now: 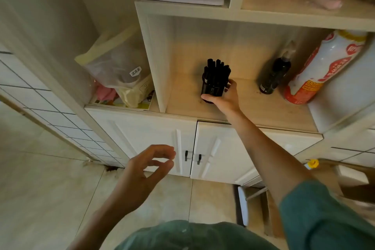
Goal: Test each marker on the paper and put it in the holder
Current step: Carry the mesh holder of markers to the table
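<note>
Left hand (146, 166) slack before cabinet doors (154, 138); right hand (223, 97) gripping marker-filled holder (213, 87) mid-shelf (253, 107).

Shelf cubby (263, 111): dark spray bottle (273, 76) at 2 o'clock, red-and-white canister (322, 67) just right of it. White cabinet doors (142, 134) at 6. Bagged clutter (119, 71) at 10.

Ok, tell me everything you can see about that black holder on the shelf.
The holder is a black cylindrical cup, its material unclear, standing roughly upright on the light wood shelf. It is packed with black markers standing on end, their tops above its rim. The right hand grips its lower part.
</note>
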